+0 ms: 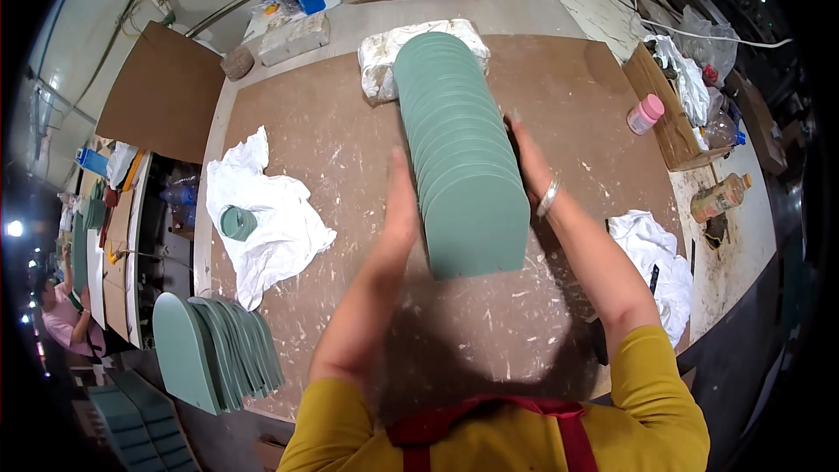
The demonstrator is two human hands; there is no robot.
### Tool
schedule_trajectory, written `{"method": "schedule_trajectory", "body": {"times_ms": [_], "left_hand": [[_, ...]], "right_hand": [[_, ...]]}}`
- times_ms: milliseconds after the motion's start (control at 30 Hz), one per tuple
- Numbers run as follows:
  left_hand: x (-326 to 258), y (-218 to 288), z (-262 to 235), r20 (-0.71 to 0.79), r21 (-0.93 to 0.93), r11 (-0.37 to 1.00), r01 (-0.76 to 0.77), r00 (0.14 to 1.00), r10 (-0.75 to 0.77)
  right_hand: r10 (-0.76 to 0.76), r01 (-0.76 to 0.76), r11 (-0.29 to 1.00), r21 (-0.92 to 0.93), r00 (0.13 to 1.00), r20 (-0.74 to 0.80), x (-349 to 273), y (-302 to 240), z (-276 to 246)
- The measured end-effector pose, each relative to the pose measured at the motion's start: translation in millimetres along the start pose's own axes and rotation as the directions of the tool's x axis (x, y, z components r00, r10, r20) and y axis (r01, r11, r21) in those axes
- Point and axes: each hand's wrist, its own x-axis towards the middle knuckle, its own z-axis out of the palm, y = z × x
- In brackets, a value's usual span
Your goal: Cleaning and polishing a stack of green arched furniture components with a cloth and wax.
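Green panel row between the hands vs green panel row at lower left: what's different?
Pose: the middle row lies fanned away from the person, far end over a white wrapped block; the left row stands steeper, running sideways.
Place: the middle row is mid-board, the left row at the near-left corner.
Hands: the left hand and right hand flank the middle row; neither is at the left row.
Shared: green, round-ended panels.

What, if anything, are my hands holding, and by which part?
The stack of green panels, apparently, by its sides: left hand along the left edges, right hand along the right.
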Motion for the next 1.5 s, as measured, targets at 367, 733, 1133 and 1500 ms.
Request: {"method": "schedule_trajectory", "body": {"times_ms": [367, 733, 1133, 1500], "left_hand": [[10, 15, 10, 0.075, -0.124, 0.978, 0.167, 0.984, -0.159], [-95, 14, 2, -0.052, 0.325, 0.936, -0.133, 0.986, 0.159], [-326, 84, -70, 0.277, 0.772, 0.316, -0.552, 0.739, 0.614], [-398, 258, -308, -0.506, 0.818, 0.553, 0.158, 0.654, 0.562]], "right_hand": [[0.092, -0.083, 0.99, -0.111, 0.992, 0.086, 21, -15, 13], [-0.439, 0.411, 0.711, -0.571, 0.893, 0.097, -81, -5, -16], [-0.076, 0.327, 0.871, -0.366, 0.827, 0.557, -229, 46, 94], [0.331, -0.185, 0.943, -0.278, 0.63, 0.703, -247, 60, 294]]}}
